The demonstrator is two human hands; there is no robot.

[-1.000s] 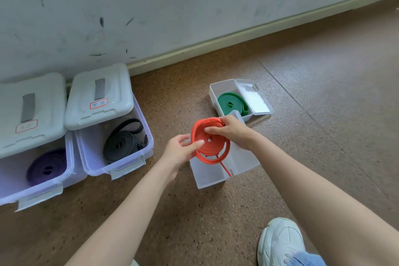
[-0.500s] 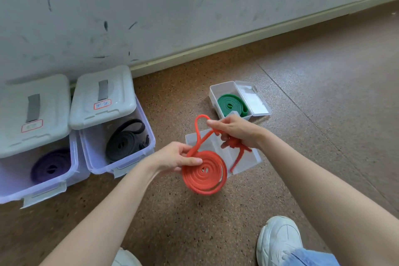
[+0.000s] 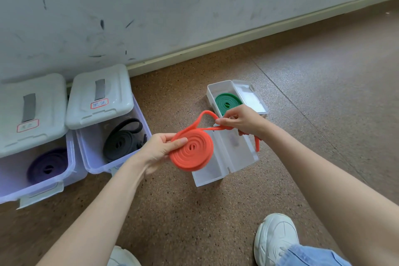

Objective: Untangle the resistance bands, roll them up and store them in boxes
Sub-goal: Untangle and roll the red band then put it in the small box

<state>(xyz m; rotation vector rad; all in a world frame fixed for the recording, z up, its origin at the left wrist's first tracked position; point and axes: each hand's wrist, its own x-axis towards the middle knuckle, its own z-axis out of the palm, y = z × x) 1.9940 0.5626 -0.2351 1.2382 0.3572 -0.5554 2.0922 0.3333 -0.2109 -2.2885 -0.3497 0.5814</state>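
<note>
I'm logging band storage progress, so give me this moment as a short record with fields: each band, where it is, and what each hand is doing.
orange band: mostly coiled, loose end not yet rolled, held above the open clear box
left hand: grips the orange coil
right hand: pinches the loose end
green band: coiled in the small clear box
black band: loosely coiled in a lidded bin
purple band: coiled in the leftmost bin
</note>
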